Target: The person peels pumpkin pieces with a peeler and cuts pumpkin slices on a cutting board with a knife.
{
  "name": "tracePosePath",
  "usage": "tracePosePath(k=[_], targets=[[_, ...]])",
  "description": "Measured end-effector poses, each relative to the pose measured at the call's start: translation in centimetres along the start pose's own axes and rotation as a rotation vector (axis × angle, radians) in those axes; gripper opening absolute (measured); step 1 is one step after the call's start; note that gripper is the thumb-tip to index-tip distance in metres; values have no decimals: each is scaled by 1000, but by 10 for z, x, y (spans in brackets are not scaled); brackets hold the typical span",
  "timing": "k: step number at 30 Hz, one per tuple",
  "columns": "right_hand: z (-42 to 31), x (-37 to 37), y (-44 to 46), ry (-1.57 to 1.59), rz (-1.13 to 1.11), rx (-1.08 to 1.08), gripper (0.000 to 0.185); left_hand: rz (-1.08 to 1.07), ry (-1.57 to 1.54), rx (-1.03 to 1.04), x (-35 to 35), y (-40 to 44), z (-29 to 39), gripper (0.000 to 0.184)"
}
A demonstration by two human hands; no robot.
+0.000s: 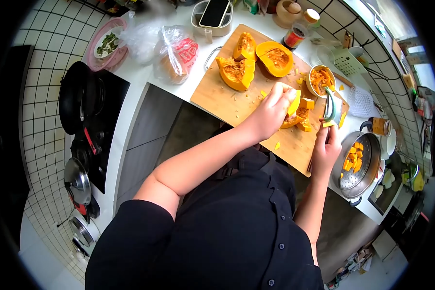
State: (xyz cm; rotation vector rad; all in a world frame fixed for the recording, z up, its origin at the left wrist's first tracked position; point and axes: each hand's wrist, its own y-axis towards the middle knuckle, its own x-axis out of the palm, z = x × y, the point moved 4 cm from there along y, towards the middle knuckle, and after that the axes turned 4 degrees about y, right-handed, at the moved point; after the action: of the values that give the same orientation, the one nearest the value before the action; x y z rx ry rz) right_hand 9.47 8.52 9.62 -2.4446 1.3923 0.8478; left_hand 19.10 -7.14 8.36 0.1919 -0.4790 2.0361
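My left hand (274,108) is closed around a piece of pumpkin (296,103) with yellow rind, over the wooden cutting board (215,99). In my right hand (327,147) is a peeler (330,107) with a greenish frame, beside that piece at the board's right side. A strip of peel (328,124) shows near my right fingertips. Cut pumpkin pieces (303,113) lie next to my left hand. Farther back on the board rest larger pumpkin wedges (238,75) and a hollowed pumpkin piece (275,59). A bowl (310,87) of orange scraps stands past the peeler.
At right, a steel steamer pot (367,179) holds pumpkin cubes (354,157). A jar (295,36) stands behind the board. Plastic bags (176,55), a pink basin (95,41) and a phone (214,13) on a container are at back left. The stove (112,92) carries a black wok (75,99).
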Motion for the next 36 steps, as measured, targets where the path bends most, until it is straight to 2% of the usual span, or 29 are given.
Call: tracePosePath(k=[3,6,7,11,14,15,16,18,19,20,21,22,24,30,31,34,36], targets=[[-7,10,7,17,-24,-54,17,161,382,303,-10,3,2,28],[-2,17,9,68,-71,15,16,89,1070,414,-11,-4,16,38],[1,19,9,77,-86,7,16,98,1243,570,-10,-4,12,42],[7,26,11,75,-137,58,18,-100,1541,646,-7,-7,4,40],[6,32,14,114,-102,13,34,-188,1474,513,-14,-4,-2,42],[10,38,17,138,-83,-102,38,-221,1401,276,-18,-1,0,42],[4,42,20,97,-193,29,40,-130,1264,244,-26,-2,3,40],[10,58,26,73,-305,98,43,-34,1031,166,-44,-7,1,34],[21,65,26,224,-299,93,42,95,788,184,-59,-2,-20,30],[10,62,25,231,-277,156,39,98,487,64,-67,-3,-29,26],[8,63,26,141,-269,124,37,135,160,-70,-68,-7,-33,28],[9,65,26,53,-266,96,36,66,76,-90,-72,-10,-33,34],[9,67,25,-9,-277,98,37,129,-88,-280,-73,-14,-38,40],[-15,63,21,204,-290,97,40,46,-247,-267,-66,-15,-41,41],[-17,63,18,294,-286,99,30,47,-252,-261,-63,-15,-39,41],[-28,64,4,348,-386,78,21,44,-278,-251,-56,-16,-32,40],[-37,60,-3,270,-409,31,17,39,-309,-252,-51,-16,-30,39]])
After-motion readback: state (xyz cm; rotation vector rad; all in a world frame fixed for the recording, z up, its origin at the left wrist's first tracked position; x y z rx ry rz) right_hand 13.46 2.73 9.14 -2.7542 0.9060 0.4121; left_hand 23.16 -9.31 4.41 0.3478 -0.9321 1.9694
